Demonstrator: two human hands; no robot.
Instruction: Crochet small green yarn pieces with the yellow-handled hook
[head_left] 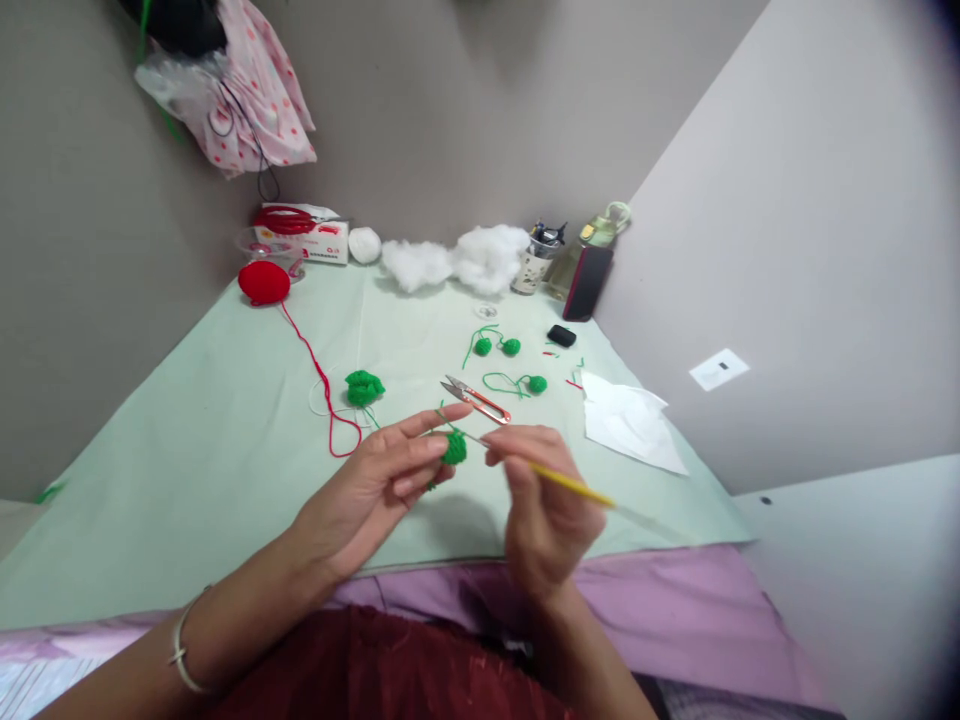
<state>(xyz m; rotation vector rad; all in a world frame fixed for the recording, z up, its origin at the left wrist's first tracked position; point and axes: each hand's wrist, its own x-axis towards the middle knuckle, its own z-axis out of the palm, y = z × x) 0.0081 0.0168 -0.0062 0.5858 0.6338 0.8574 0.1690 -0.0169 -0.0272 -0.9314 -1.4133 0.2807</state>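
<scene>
My left hand point(394, 465) pinches a small green crochet piece point(454, 448) between thumb and fingers, its index finger stretched out above with green yarn near it. In my right hand point(547, 490) is a crochet hook point(574, 484) with a yellow handle, its metal shaft pointing left at the green piece. Whether the hook's tip is inside a stitch I cannot tell. Just beyond the hands lie orange-handled thread snips point(480, 400). A larger green crocheted piece point(364, 388) sits left of them, and small green crocheted balls point(511, 346) with yarn tails lie farther back.
A red yarn ball point(264, 283) trails its strand across the table at left. White stuffing point(489, 258), a pen cup point(534, 262), a bottle point(600, 230) and a dark phone-like slab point(588, 283) line the back. White paper point(634, 422) lies at right, near the wall.
</scene>
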